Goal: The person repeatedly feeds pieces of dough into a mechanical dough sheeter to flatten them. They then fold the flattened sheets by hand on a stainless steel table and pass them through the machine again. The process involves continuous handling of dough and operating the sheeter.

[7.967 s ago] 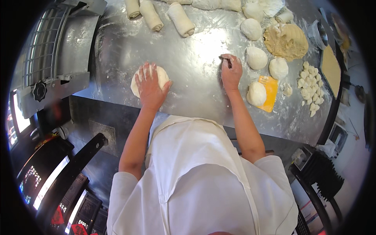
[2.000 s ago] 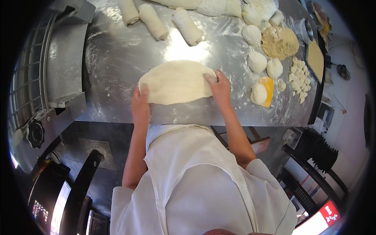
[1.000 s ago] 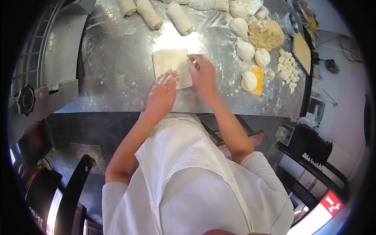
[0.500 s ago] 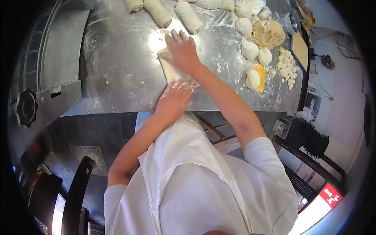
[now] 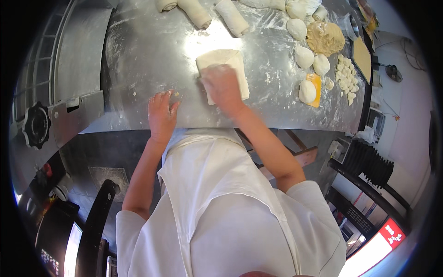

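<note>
A folded, flattened sheet of pale dough (image 5: pixel 220 56) lies on the metal worktable in front of me. Over its middle and left part is my right hand (image 5: pixel 222 90), smeared by motion. Its fingers cannot be made out, nor whether it presses or just passes over the dough. My left hand (image 5: pixel 161 113) rests at the near part of the table, left of the dough and apart from it. Flour whitens its fingertips, its thumb stands off from the fingers, and nothing is in it.
The floured metal worktable (image 5: pixel 138 60) carries rolled dough logs (image 5: pixel 233 19) at the far side. To the right sit round dough balls (image 5: pixel 304 57), a yellowish dough mass (image 5: pixel 325 38), small dough pieces (image 5: pixel 346 76) and an orange card (image 5: pixel 315 85). A machine with a black knob (image 5: pixel 37 124) stands left.
My left hand has come off the dough and moved left. My right hand has drawn back toward me over the dough, which now shows as a wider, squarer sheet.
</note>
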Tool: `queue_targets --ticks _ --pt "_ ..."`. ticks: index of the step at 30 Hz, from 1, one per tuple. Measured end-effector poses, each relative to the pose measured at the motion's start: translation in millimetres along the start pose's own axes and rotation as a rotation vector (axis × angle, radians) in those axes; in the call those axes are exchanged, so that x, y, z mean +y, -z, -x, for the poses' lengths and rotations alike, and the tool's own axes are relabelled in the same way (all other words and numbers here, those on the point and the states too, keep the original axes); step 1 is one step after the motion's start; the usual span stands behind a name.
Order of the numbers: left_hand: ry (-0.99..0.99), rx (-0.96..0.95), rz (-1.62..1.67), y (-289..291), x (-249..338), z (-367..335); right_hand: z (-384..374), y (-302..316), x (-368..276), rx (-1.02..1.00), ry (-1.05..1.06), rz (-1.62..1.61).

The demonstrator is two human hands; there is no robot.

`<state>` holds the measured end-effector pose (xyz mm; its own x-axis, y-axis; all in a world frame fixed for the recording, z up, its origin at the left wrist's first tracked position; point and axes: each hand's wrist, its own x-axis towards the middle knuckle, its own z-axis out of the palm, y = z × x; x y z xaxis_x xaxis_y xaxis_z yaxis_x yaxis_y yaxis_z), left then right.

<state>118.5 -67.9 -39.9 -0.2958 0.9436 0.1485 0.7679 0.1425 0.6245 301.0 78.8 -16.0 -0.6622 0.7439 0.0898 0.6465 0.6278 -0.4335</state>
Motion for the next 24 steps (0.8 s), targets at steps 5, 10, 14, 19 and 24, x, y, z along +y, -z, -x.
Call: queue_targets --ticks 5,10,14,19,24 --pt "0.016 0.019 0.02 -26.0 -2.0 -11.2 -15.3 -23.6 -13.8 -0.019 0.001 0.073" --pt "0.044 0.033 -0.085 -30.7 -1.4 -10.8 -22.1 -31.5 -6.3 -0.012 0.016 0.074" --pt "0.055 0.078 -0.076 -31.1 -9.9 -18.2 -26.5 -30.7 3.0 0.002 0.069 -0.076" --pt "0.151 0.169 0.317 -14.2 -15.0 -22.3 -17.1 3.1 7.4 0.229 -0.23 -0.326" --pt "0.283 0.103 0.463 -12.9 -17.1 -11.7 -13.3 11.1 -8.1 0.086 -0.272 -0.587"
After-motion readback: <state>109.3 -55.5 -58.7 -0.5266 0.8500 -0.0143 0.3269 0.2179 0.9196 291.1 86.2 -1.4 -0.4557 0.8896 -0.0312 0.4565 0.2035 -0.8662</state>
